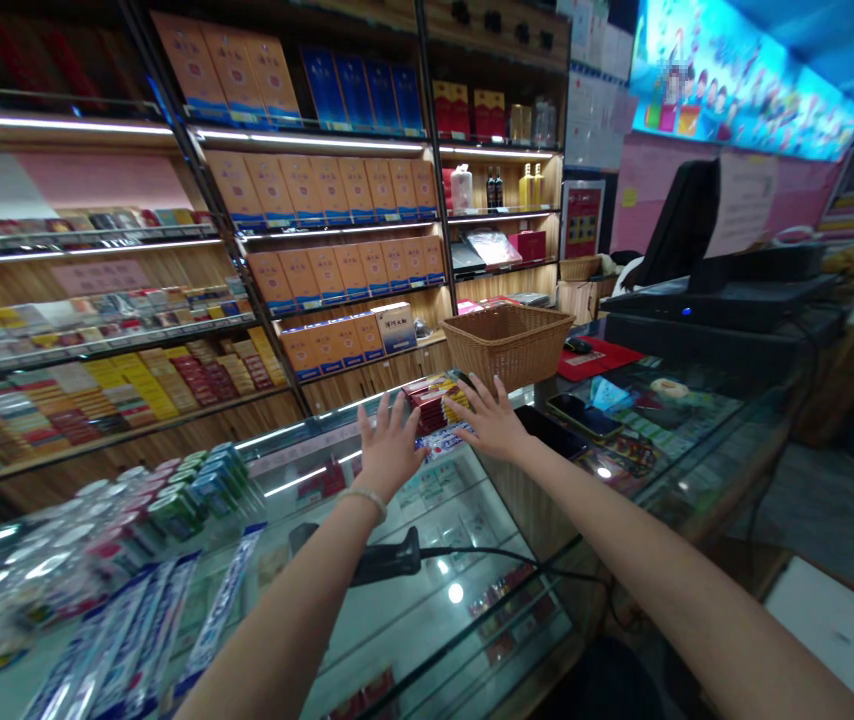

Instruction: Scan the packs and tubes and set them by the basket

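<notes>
Both my arms stretch over a glass counter (464,500). My left hand (388,445) has its fingers spread and holds nothing; a pale bracelet circles the wrist. Just beyond it lies a stack of small red and yellow packs (431,400). My right hand (491,420) is spread too, close to the right side of that stack; whether its fingertips touch the packs I cannot tell. Blue-and-white packaging (442,440) lies between the hands. Beneath my left forearm rests a black handheld scanner (389,558), its cable running right. A wicker basket (506,345) stands behind my right hand.
Lidded tubs (119,530) and long blue packets (127,640) cover the counter's left. Phones (584,415), a mouse (578,345) on a red mat (599,357) and a black monitor (686,225) are on the right. Shelves of boxed goods (337,190) line the back.
</notes>
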A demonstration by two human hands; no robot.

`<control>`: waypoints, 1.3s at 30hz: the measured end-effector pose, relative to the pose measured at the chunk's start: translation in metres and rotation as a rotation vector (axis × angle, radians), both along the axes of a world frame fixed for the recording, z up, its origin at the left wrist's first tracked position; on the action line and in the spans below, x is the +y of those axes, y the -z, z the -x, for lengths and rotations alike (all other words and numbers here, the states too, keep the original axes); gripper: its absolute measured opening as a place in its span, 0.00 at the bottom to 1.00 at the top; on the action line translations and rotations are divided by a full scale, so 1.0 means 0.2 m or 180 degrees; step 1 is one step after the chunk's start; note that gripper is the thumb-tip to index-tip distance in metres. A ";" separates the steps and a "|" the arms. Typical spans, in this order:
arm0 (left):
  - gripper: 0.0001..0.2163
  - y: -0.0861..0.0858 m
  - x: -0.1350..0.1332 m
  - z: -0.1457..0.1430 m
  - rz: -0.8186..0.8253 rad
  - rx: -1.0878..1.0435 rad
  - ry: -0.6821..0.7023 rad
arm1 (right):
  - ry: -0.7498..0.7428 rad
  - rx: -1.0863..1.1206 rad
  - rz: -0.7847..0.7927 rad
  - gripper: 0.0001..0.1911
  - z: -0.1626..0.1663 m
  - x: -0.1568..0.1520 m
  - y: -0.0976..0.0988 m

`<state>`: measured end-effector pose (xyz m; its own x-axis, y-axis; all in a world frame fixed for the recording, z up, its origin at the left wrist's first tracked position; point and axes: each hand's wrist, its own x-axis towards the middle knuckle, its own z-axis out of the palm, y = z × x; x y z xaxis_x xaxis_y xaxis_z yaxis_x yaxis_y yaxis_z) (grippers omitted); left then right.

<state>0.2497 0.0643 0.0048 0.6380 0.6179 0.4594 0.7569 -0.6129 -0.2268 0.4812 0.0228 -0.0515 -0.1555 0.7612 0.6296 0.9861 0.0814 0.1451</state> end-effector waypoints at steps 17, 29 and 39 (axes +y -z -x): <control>0.29 -0.07 -0.03 0.12 -0.0075 -0.0006 -0.0151 | -0.0048 -0.0022 -0.0013 0.34 0.18 0.02 -0.04; 0.28 -0.10 -0.04 0.25 -0.0138 -0.0155 -0.0243 | -0.0159 -0.0004 0.0008 0.34 0.32 0.02 -0.08; 0.30 -0.19 -0.09 0.57 -0.0157 -0.0268 -0.0598 | -0.0533 -0.0044 -0.0180 0.32 0.63 0.07 -0.16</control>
